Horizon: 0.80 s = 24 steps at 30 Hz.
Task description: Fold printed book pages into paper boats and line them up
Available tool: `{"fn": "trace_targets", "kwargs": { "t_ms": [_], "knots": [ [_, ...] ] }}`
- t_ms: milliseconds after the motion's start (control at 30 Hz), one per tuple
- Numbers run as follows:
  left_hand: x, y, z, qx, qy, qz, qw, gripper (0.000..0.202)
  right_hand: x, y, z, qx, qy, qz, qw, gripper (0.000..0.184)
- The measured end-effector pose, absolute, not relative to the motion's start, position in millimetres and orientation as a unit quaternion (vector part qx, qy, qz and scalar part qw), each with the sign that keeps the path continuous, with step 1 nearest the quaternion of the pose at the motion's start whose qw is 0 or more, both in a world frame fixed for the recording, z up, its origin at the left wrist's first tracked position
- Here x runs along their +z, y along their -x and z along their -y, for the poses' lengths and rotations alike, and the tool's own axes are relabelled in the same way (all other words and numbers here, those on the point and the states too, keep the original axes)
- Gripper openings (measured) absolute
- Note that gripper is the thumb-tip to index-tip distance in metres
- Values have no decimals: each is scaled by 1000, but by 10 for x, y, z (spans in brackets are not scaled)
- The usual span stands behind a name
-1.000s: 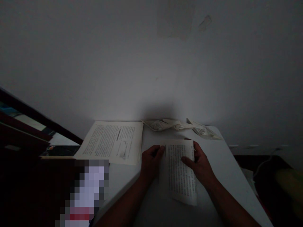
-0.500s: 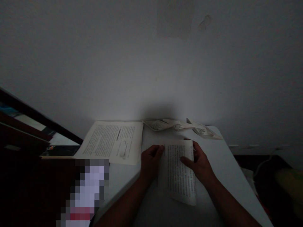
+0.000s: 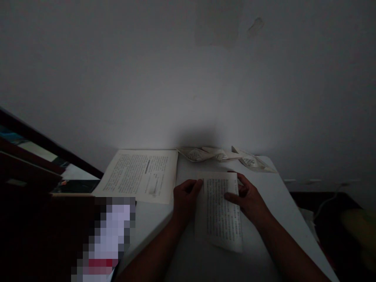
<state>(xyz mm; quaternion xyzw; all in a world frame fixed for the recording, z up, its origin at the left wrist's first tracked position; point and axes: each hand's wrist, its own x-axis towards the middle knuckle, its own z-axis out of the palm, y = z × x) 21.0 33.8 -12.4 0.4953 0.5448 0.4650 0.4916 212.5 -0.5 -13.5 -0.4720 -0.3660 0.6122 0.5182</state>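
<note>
Printed page (image 3: 221, 225): lengthwise toward far edge of desk (image 3: 273, 190).
Left hand (image 3: 187, 197): we pinch its left side.
Right hand (image 3: 249, 200): we pinch its right.

The hands (image 3: 185, 199) and both slender forearms (image 3: 154, 250) are bare.

Dim overall. Wall (image 3: 141, 86) beyond left hand (image 3: 185, 199): soft shadow (image 3: 196, 135), low down. Patch (image 3: 107, 235) left of that hand: coarsely pixelated.

Pale, oblong paper (image 3: 221, 219) (densely printed)
</note>
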Motion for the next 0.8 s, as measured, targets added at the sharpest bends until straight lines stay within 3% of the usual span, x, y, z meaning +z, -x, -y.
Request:
{"fn": "trace_targets", "kwargs": {
  "t_ms": [333, 567, 800],
  "knots": [
    [-73, -178, -369, 488, -449, -561, 496, 30, -214, -2185, -24, 629, 455, 333, 535, 66],
    [-80, -143, -389, 502, -423, -556, 510, 30, -251, -2229, -27, 621, 489, 334, 513, 32],
    [-79, -148, -385, 508, -405, -550, 525, 30, -263, -2243, -21, 598, 518, 331, 514, 24]
  ]
}}
